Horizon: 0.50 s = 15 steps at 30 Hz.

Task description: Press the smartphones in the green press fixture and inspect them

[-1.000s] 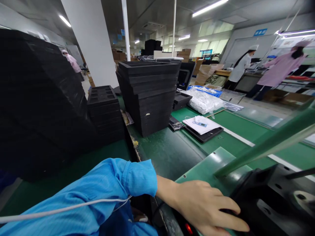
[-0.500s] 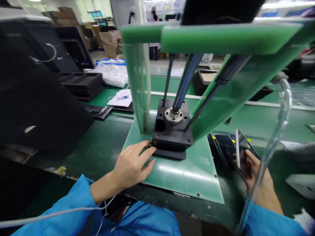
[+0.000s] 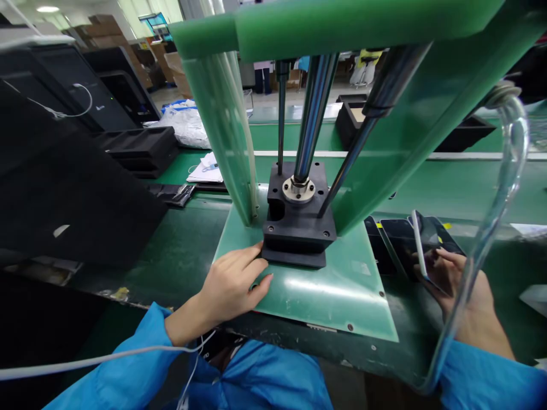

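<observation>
My left hand (image 3: 233, 282) lies on the green base plate (image 3: 325, 290) of a press fixture, its fingers loosely curled with the tips against the front left corner of the black block (image 3: 299, 225). Nothing is in that hand. A steel shaft (image 3: 314, 114) runs down into the block from the green frame (image 3: 342, 28) overhead. My right hand (image 3: 459, 282) is off to the right, closed on a thin dark phone-like device with a white edge (image 3: 421, 245), held tilted on edge. Two more dark flat devices (image 3: 395, 239) lie on the bench just behind it.
A big stack of black foam trays (image 3: 64, 188) fills the left side, with lower trays (image 3: 139, 148) behind. Papers (image 3: 207, 171) and a plastic bag (image 3: 183, 122) lie beyond. A clear hose (image 3: 499, 199) arcs down on the right. The green conveyor belt (image 3: 448, 182) runs across behind the fixture.
The view has swung from the tray stacks on the left onto the press fixture. My left hand stays at the black block's corner; my right hand has raised the device slightly.
</observation>
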### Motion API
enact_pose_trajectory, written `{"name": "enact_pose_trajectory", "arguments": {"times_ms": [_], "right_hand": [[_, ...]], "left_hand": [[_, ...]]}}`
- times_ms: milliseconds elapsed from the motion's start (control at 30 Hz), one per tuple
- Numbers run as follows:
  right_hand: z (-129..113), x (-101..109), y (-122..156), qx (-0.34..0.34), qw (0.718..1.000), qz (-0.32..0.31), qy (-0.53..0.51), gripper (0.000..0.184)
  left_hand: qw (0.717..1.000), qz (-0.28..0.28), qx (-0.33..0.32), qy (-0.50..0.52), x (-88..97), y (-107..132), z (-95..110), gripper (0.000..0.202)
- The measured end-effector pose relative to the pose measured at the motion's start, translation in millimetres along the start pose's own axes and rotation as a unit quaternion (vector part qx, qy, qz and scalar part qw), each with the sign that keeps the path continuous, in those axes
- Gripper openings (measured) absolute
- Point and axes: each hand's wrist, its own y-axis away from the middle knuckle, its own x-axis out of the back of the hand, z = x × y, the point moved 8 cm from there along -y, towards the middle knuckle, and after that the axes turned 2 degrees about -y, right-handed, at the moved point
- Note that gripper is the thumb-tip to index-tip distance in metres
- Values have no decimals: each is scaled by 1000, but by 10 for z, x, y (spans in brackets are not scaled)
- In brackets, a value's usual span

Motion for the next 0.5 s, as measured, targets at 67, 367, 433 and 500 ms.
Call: {"name": "enact_pose_trajectory", "arguments": {"times_ms": [67,367,433,500], "right_hand": [[-13,-6,-4,6,1000,-11,0,37],[-28,-7,43,29,999,-22,-4,37],[-41,16,8,41,999,-27,5,34],[-71,43,-28,65,996,-40,51,25]], "left_hand": [[1000,-10,-9,-9,-10,4,18,16],[999,-32,-19,-10,-33,26,21,21],[999,-30,-20,-7,-28,19,24,21],[999,-25,-20,-5,-15,9,25,20]]}}
